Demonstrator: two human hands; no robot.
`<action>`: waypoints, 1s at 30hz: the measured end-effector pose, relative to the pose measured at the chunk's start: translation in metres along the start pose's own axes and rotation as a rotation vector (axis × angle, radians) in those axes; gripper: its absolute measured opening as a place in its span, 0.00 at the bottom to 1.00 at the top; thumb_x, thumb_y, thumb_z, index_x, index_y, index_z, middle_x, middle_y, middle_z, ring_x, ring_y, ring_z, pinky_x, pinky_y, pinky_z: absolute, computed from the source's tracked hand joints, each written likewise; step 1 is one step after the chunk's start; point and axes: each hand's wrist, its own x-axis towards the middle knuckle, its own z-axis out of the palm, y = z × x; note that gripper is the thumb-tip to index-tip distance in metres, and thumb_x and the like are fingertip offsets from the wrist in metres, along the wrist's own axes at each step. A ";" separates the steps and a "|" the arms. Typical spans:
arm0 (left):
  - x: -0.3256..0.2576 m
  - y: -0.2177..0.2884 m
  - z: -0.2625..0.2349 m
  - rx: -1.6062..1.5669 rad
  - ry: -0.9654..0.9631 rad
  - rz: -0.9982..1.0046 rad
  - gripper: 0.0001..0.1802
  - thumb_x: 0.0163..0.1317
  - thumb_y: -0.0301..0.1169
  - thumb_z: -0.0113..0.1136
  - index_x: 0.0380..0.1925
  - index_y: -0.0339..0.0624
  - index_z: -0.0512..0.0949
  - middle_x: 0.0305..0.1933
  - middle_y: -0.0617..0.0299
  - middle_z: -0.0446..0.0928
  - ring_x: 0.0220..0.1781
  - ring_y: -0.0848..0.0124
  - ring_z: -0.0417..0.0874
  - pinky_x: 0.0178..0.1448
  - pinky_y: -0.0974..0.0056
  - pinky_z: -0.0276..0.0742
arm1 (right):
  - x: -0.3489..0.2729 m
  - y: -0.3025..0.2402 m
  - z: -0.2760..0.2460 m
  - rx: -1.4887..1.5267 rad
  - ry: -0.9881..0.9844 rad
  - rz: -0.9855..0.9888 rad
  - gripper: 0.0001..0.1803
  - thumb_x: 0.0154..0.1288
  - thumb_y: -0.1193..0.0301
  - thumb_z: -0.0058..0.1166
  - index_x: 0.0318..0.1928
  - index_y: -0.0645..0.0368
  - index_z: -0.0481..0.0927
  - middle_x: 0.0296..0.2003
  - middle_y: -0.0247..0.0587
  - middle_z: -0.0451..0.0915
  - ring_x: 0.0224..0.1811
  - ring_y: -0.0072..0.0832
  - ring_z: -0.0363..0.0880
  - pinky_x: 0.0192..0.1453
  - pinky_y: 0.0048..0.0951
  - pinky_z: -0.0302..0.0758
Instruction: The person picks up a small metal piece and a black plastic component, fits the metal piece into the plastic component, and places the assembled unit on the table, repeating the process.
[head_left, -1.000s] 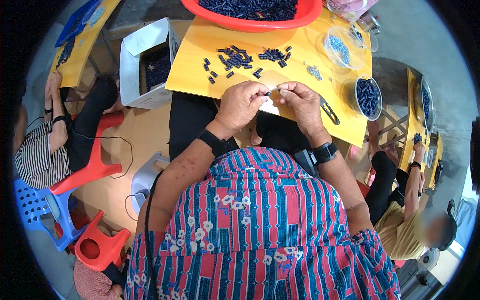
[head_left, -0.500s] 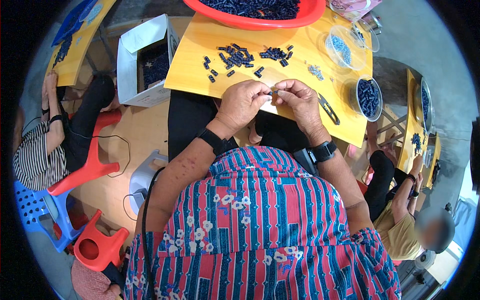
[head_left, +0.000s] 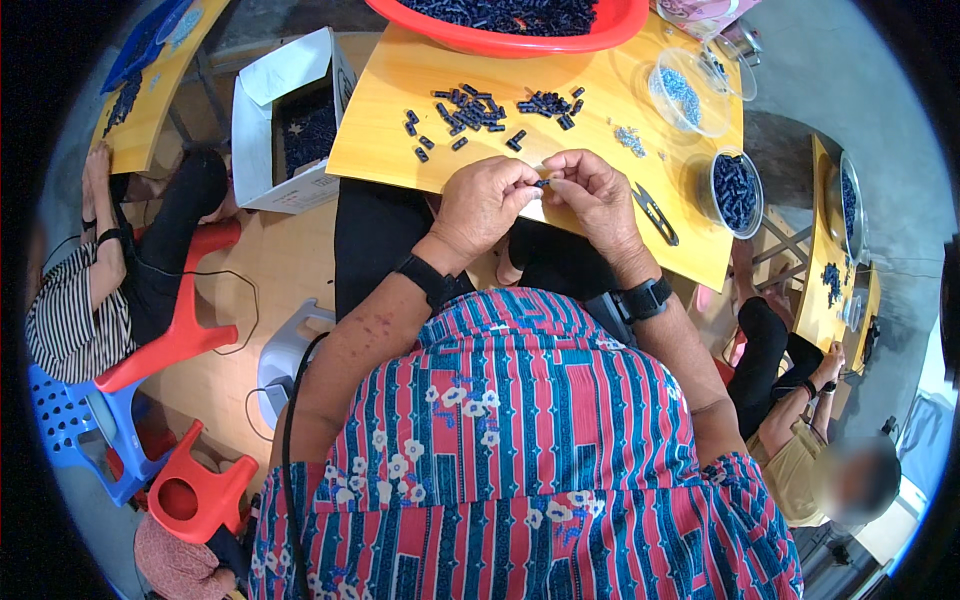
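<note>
L hand (head_left: 490,205) pinched closed on a small dk piece (head_left: 542,183); R hand (head_left: 597,200) pinches its R end, both at the near edge of the table (head_left: 390,140). Clock centred on that piece, from my feed: loose dk parts (head_left: 465,108) approx 10–11 o'clock, red basin (head_left: 500,45) of same at 12, tub (head_left: 716,116) w/ silvery bits at 2, clear bowl (head_left: 741,235) w/ dk parts at 3, blk snips (head_left: 655,215) just past 3, nr R hand. White box (head_left: 285,75) betw 9 & 10 has side print, too small for me to read.
</note>
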 end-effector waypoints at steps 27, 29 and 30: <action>-0.001 -0.002 0.002 0.089 0.012 0.064 0.06 0.52 0.25 0.63 0.31 0.38 0.81 0.30 0.53 0.79 0.34 0.55 0.82 0.39 0.57 0.77 | -0.003 -0.036 0.012 -0.818 -0.151 -0.434 0.08 0.59 0.79 0.54 0.40 0.59 0.77 0.36 0.51 0.80 0.39 0.50 0.81 0.43 0.41 0.77; -0.001 -0.002 0.002 0.069 0.004 0.054 0.06 0.52 0.25 0.62 0.31 0.38 0.81 0.30 0.52 0.79 0.35 0.54 0.82 0.41 0.56 0.78 | -0.003 -0.035 0.014 -0.872 -0.167 -0.441 0.07 0.59 0.79 0.54 0.40 0.59 0.76 0.36 0.51 0.80 0.39 0.50 0.80 0.43 0.41 0.77; 0.000 -0.002 0.002 0.080 0.004 0.057 0.06 0.52 0.24 0.62 0.32 0.39 0.81 0.30 0.52 0.79 0.35 0.54 0.82 0.41 0.56 0.78 | -0.002 -0.035 0.014 -0.863 -0.159 -0.437 0.07 0.59 0.78 0.54 0.39 0.59 0.76 0.35 0.51 0.80 0.38 0.51 0.80 0.42 0.42 0.77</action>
